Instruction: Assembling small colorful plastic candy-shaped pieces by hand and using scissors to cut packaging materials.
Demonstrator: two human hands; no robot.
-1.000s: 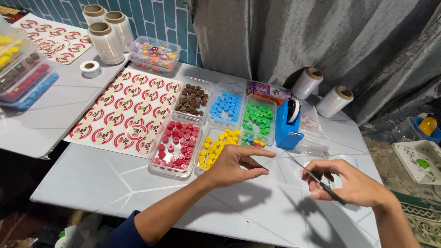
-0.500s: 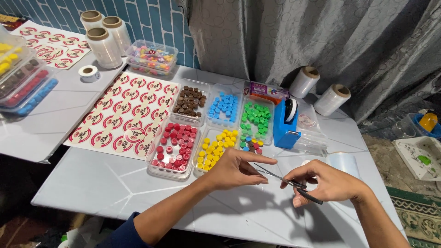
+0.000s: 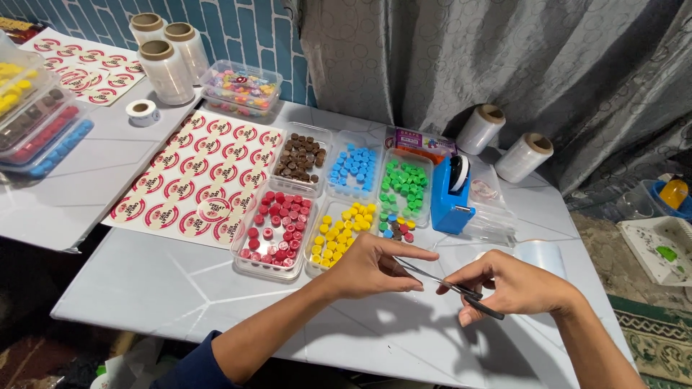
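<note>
Thin dark metal tweezers over white marbled bench.
Pinched in right hand fingers; tips meeting curled left hand fingers; one pair, two hands.

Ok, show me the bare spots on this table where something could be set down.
The widest bare patch is the near-left corner of the white table, bordered by the sticker sheet, the red-piece tray and the left hand. A smaller one lies right of the right hand, below the clear roll. The back, around the trays and tape dispenser, is crowded.
</note>
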